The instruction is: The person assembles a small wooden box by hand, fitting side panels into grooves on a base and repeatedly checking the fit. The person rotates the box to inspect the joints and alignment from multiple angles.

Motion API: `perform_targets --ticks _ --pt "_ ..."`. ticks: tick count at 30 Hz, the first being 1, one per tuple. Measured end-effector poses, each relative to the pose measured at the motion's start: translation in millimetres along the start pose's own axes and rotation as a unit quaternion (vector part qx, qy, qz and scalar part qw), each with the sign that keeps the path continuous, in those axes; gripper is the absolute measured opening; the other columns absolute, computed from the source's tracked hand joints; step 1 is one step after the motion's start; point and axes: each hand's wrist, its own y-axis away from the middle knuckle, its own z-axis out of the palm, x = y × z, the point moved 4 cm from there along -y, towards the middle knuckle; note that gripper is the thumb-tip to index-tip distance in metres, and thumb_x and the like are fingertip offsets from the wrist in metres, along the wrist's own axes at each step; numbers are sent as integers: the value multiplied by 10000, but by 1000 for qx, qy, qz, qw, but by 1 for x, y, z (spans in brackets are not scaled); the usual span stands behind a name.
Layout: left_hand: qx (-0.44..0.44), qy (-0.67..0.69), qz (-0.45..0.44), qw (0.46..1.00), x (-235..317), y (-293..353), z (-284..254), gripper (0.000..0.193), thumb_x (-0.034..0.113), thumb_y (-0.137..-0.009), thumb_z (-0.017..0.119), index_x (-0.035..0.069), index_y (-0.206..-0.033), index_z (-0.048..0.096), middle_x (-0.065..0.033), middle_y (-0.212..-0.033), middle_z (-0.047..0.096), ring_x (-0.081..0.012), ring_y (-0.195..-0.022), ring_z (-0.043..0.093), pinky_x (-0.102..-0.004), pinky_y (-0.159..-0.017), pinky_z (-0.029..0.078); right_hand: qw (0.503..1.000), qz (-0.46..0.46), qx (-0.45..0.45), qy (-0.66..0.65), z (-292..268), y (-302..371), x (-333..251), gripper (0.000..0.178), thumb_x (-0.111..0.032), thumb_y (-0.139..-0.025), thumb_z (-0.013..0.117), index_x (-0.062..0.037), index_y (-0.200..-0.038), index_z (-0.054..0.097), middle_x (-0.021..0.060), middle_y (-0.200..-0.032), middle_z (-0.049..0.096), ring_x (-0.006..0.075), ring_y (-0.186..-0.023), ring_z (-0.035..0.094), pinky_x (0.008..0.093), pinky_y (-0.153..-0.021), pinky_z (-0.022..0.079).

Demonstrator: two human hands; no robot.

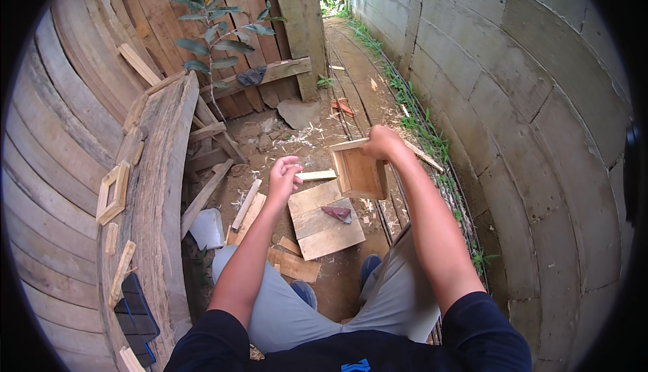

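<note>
head view, one person seated, both forearms entering from the near edge. right hand [382, 142]: closed over the top edge of a small open wooden box [361, 173], which hangs raised above the ground, right of centre, its hollow turned toward the person. left hand [283, 176]: raised to the left of the box, fingers loosely curled, empty as far as can be seen, apart from the box. ground below the hands: a square board of joined planks [324, 220], with a small dark reddish wedge-shaped object [337, 213] lying on it; a short pale strip of wood [316, 175] just beyond the board's far edge; further offcuts [246, 213] to the board's left and near side, amid shavings on bare earth. left side: a long weathered plank bench [158, 196] carrying a small wooden frame [113, 192], several short sticks, and a dark ridged object [137, 314] at its near end. far left: a plank fence [169, 14] with a leafy sapling [216, 34] before it. right side: a grey block wall [526, 102].
</note>
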Motion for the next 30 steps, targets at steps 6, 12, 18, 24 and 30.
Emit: perform_targets --ticks 6,12,18,24,30 --pt "-12 -20 -9 1000 -5 -1 2 320 197 -942 575 63 -1229 533 -73 -1004 655 -100 -689 617 -219 -532 462 999 -16 30 -29 -5 2 -10 402 -235 -800 641 11 -1117 660 209 -1190 654 334 -1133 622 411 -974 475" --pt "-56 -39 -50 996 -17 -2 12 443 325 -960 556 61 -1306 470 -107 -1133 613 -133 -789 630 -247 -563 486 982 -51 96 -155 -1 -5 -9 423 -236 -788 702 33 -1107 635 217 -1105 678 336 -1072 647 399 -942 487" --pt "-58 -41 -66 995 -20 7 20 618 496 -991 455 46 -1405 369 -151 -1308 524 -204 -951 645 -289 -631 520 962 -57 -54 -260 -8 20 -34 539 -259 -771 796 41 -1160 574 182 -1087 652 245 -1005 620 346 -859 479" --pt "-113 -34 -44 992 -10 9 28 683 563 -990 426 26 -1405 354 -149 -1288 535 -221 -941 651 -305 -647 537 946 -114 -33 -303 -4 16 -32 578 -228 -753 829 33 -1192 558 167 -1093 646 252 -1029 598 357 -891 460" --pt "-29 -27 35 999 -7 8 20 619 549 -987 453 31 -1325 433 -115 -1157 593 -181 -860 646 -281 -590 541 944 -99 -75 -306 -7 21 -36 539 -178 -718 855 7 -1136 569 112 -1020 645 210 -936 589 350 -815 471"
